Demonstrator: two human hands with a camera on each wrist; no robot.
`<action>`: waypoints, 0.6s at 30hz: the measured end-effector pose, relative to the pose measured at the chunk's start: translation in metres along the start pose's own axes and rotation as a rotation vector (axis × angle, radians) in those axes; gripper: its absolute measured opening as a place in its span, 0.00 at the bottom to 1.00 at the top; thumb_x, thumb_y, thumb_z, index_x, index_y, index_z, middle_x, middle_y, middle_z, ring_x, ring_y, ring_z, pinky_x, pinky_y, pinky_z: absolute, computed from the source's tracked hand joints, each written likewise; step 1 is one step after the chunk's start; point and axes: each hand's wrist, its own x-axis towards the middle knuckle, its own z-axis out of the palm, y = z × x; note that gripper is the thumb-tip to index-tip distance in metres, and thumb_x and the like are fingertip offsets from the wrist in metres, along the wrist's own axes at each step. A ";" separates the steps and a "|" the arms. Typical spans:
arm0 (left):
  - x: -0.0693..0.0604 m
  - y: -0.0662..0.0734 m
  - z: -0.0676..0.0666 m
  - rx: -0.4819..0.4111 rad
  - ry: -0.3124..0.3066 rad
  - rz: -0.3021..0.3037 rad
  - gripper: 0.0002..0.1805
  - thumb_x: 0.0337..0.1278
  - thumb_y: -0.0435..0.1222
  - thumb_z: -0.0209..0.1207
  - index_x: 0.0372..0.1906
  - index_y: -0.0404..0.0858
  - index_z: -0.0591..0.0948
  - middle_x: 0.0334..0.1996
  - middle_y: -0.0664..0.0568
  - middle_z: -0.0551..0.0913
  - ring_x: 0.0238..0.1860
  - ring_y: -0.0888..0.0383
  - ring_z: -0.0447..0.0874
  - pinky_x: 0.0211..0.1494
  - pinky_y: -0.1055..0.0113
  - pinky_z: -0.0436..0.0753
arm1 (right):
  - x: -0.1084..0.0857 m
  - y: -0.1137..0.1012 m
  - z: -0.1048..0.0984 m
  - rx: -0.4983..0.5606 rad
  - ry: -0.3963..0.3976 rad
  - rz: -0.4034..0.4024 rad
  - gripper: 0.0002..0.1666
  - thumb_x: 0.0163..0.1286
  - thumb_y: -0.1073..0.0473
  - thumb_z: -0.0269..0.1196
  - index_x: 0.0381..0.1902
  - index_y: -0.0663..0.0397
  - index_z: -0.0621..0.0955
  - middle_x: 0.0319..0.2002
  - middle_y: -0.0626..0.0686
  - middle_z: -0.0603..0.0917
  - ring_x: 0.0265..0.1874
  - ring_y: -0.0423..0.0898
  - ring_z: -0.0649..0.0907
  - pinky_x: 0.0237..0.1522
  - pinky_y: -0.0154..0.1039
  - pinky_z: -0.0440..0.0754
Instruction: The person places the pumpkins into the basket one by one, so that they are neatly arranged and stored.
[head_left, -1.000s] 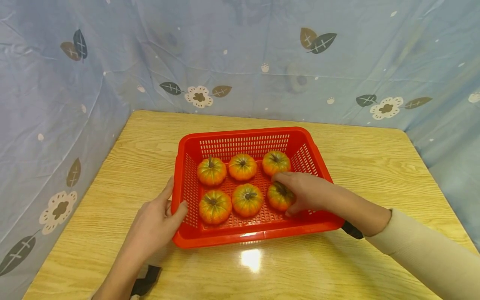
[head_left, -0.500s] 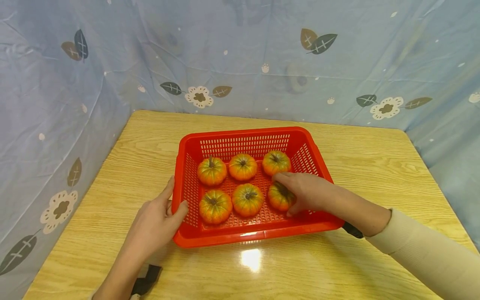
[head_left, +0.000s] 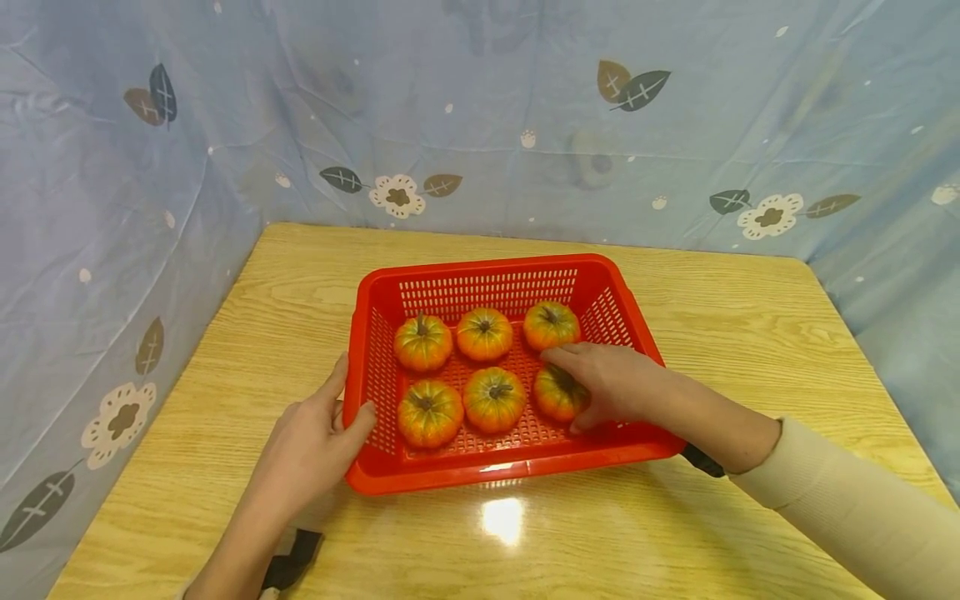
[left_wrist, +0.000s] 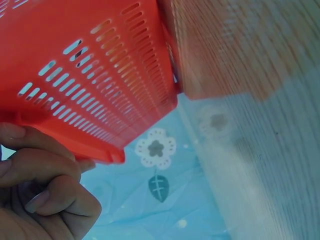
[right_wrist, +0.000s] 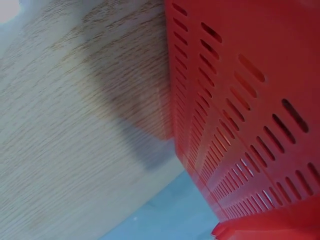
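Observation:
A red plastic basket (head_left: 450, 479) with slotted walls sits on the table, holding small orange pumpkins in two rows of three. My left hand (head_left: 303, 454) grips its left rim, thumb on top. In the left wrist view, the fingers (left_wrist: 60, 172) curl below the rim, beside the slotted wall (left_wrist: 45, 30). My right hand (head_left: 618, 385) reaches over the right side and holds the front right pumpkin (head_left: 555, 396), partly covering it. Only the basket's outer wall (right_wrist: 285, 45) shows in the right wrist view; the hand is out of sight there.
Inside the basket, the front middle pumpkin (head_left: 493, 404) and back right pumpkin (head_left: 550, 323) lie near the right hand. The wood-grain table (head_left: 750, 350) extends around the basket. A blue patterned cloth (head_left: 480, 100) hangs behind the table and along its sides.

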 end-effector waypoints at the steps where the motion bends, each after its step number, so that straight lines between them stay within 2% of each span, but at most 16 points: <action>1: 0.000 0.000 0.000 0.002 -0.001 0.000 0.42 0.70 0.44 0.58 0.80 0.35 0.54 0.14 0.55 0.70 0.11 0.62 0.62 0.13 0.65 0.65 | 0.000 0.000 0.000 -0.001 0.001 0.001 0.54 0.47 0.45 0.83 0.69 0.56 0.73 0.60 0.56 0.80 0.59 0.56 0.80 0.61 0.57 0.76; 7: 0.002 -0.002 -0.002 0.035 -0.009 -0.001 0.42 0.70 0.46 0.58 0.81 0.35 0.54 0.15 0.55 0.70 0.13 0.62 0.63 0.14 0.65 0.65 | -0.005 -0.002 -0.007 -0.007 0.018 0.022 0.55 0.50 0.41 0.81 0.72 0.55 0.72 0.63 0.58 0.79 0.60 0.58 0.79 0.59 0.58 0.76; 11: 0.005 -0.002 -0.009 0.085 -0.051 0.005 0.45 0.72 0.54 0.56 0.80 0.33 0.54 0.17 0.55 0.70 0.14 0.60 0.65 0.16 0.64 0.65 | -0.009 -0.004 -0.025 -0.003 0.061 0.042 0.54 0.56 0.38 0.77 0.73 0.58 0.71 0.66 0.62 0.76 0.63 0.61 0.77 0.60 0.60 0.75; 14: 0.009 0.000 -0.017 0.123 -0.094 0.014 0.48 0.71 0.60 0.54 0.80 0.31 0.55 0.18 0.55 0.72 0.16 0.59 0.67 0.18 0.63 0.66 | -0.008 -0.002 -0.044 0.008 0.122 0.056 0.53 0.60 0.37 0.74 0.74 0.58 0.70 0.69 0.61 0.73 0.67 0.61 0.73 0.63 0.61 0.72; 18: 0.017 0.006 -0.036 0.181 -0.113 0.023 0.50 0.71 0.64 0.49 0.79 0.30 0.56 0.24 0.56 0.77 0.20 0.58 0.70 0.23 0.62 0.69 | -0.001 0.002 -0.066 0.011 0.197 0.076 0.53 0.65 0.34 0.68 0.77 0.56 0.65 0.73 0.59 0.67 0.71 0.61 0.67 0.68 0.61 0.66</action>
